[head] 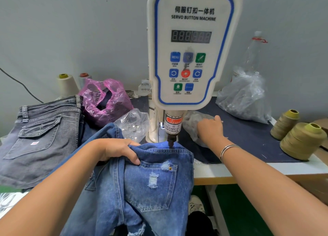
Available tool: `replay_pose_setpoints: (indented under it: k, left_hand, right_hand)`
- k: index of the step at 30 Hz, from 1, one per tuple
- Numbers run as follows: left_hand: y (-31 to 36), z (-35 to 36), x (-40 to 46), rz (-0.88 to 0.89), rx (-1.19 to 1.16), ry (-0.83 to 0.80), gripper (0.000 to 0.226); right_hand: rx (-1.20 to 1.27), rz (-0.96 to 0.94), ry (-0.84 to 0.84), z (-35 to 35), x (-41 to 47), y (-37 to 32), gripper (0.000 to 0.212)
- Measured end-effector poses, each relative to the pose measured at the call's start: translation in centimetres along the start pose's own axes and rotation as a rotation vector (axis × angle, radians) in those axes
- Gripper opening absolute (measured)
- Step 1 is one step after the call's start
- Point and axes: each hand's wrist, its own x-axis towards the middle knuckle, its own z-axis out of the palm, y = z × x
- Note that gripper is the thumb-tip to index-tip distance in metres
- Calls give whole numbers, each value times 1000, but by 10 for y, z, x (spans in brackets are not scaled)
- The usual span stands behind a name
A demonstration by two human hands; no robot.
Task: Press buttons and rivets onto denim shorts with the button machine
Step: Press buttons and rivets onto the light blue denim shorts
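A: Button machine (191,46): upright on the table (213,172), straight ahead of both hands, punch tip just above the cloth.

B: Blue denim shorts (156,179): draped over the table edge, top hem tucked under the punch, back pocket facing up just below the holding hand.

A: Grey shorts (40,134): flat on the table, well out to the side of the holding hand. No action needed.

B: Clear bag (192,127): beside the machine foot, under the reaching hand. Contents too blurred to name; judged to be the stock of buttons or rivets.

A: Left hand (119,151): clenched on a fold of the blue denim shorts, thumb on top, fingers curled over the edge, just short of the punch.

B: Right hand (210,129): reaching into the clear bag, back of hand up, fingertips hidden by plastic. Cannot tell whether pinching anything or loose.

A: Rivet (170,168): already seated at the pocket corner nearest the grip.

B: Step in hand, as judged: fetch one fastener while holding the cloth in place.

A: Procedure: keep the fold taut and flat under the punch. Take a single piece only. Seat squarely before pressing.

B: Caution: keep fingers clear of the punch, per the warning label above the tip.
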Motion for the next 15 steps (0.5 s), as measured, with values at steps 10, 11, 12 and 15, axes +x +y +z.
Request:
replay_pose_setpoints:
  k: [10, 11, 12, 15]
  left_hand:
    - [33, 19, 5, 15, 492, -20, 21]
    - [33, 19, 2, -12, 522, -1, 26]
    - [33, 20, 0, -63, 561, 42, 48]
    - [27, 30, 6, -100, 653, 205, 75]
  right_hand:
    - [65, 31, 15, 9, 4, 2, 19]
    - [90, 41, 11, 10, 4, 2, 16]
    - [124, 58, 1, 11, 4, 2, 15]
    - [254, 146, -46, 11, 6, 2, 15]
